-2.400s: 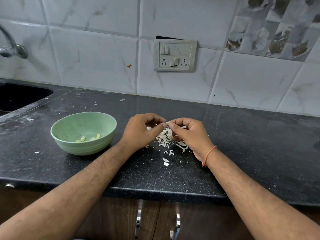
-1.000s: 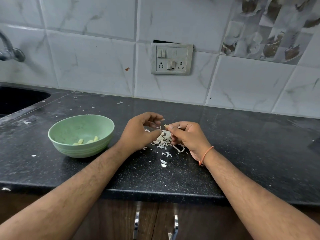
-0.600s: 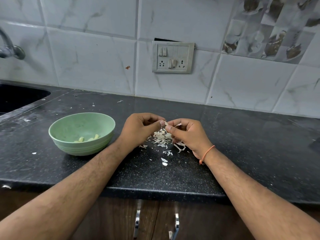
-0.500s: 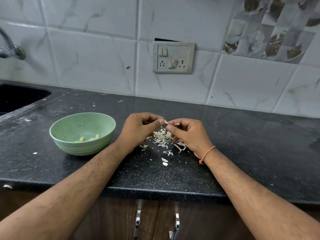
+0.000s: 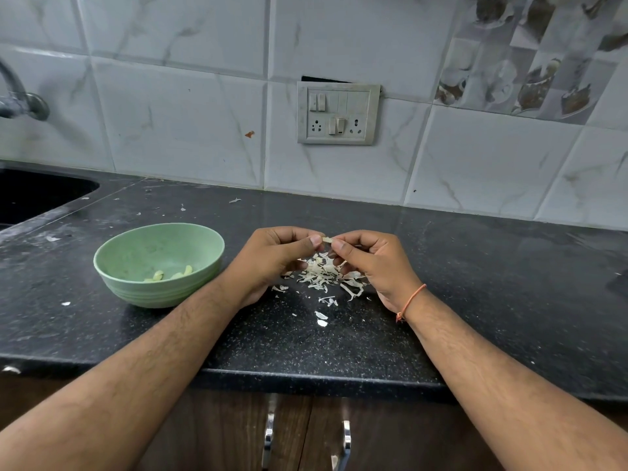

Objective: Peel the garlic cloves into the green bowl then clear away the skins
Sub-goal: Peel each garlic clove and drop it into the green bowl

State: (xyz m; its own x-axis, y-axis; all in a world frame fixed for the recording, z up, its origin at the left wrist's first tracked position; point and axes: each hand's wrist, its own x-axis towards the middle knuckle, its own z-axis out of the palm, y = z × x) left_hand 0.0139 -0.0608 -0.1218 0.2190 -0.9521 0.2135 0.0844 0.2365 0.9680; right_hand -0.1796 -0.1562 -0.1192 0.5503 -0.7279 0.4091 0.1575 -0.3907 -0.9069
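Both hands meet over the counter [image 5: 475, 273] at the middle of the view, working one clove [image 5: 327, 239] between them. The left hand [image 5: 272, 263] pinches it with thumb and forefinger from 9 o'clock, and the right hand [image 5: 370, 263] pinches it from 3 o'clock, the remaining fingers of both curled in. The clove is held in the air, above the skins [image 5: 323, 275] and apart from them; whether any skin clings to it is too small to tell.

The bowl [image 5: 136, 290] stands at 9 o'clock from the hands, just beside the left wrist. A few peeled cloves [image 5: 170, 275] lie in its bottom (three or four pale pieces, as far as the rim lets one see), so peeling is under way but the bowl is far from full.

The skins lie in a loose heap directly under the hands, with stray flakes trailing toward 6 o'clock and more scattered toward the sink [image 5: 34, 195] at 10 o'clock. No unpeeled cloves show on the counter, though the hands may hide some. By my reckoning this clove is late in the batch, and the whole clearing step is not yet begun.
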